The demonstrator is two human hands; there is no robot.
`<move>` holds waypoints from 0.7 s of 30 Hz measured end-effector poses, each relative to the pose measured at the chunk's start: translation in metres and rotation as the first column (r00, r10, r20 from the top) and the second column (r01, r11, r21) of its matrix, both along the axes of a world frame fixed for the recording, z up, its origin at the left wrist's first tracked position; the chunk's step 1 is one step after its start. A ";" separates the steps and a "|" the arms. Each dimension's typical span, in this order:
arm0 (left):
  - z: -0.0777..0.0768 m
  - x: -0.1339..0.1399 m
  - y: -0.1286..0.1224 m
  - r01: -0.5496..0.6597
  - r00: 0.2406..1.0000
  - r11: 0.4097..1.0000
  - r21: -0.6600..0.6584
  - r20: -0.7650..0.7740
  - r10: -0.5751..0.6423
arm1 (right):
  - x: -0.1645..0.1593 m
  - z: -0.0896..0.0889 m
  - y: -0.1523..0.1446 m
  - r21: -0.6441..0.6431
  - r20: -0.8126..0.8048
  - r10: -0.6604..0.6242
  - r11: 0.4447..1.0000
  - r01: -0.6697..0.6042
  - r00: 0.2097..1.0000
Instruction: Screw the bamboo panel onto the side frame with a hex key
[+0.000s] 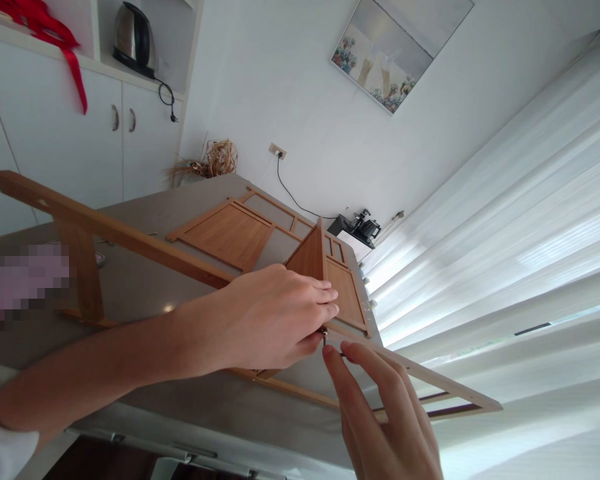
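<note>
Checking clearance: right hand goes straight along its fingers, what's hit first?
Beyond the thin metal piece at its fingertips, the right hand would likely meet the wooden rail first; depth is unclear.

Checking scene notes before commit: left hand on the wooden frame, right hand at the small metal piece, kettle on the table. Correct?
One error: the head view shows the kettle on a shelf above white cabinet doors, not on the table. The rest stands: left hand on the wooden frame, right hand at the small metal piece.
</note>
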State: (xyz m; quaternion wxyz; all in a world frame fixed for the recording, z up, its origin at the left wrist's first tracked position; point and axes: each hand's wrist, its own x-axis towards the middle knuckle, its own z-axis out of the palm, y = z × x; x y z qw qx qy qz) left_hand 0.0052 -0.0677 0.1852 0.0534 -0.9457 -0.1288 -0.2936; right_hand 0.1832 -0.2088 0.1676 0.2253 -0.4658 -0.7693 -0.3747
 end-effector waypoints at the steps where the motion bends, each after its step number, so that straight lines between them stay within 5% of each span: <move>1: 0.000 0.000 0.000 0.016 1.000 1.000 0.005 -0.013 -0.016 | 0.001 0.000 0.000 -0.006 0.002 0.001 1.000 -0.001 1.000; 21: 0.000 0.002 0.001 0.041 0.999 0.999 0.021 -0.036 -0.040 | -0.011 0.026 0.001 -0.111 0.246 -0.045 0.991 0.074 0.968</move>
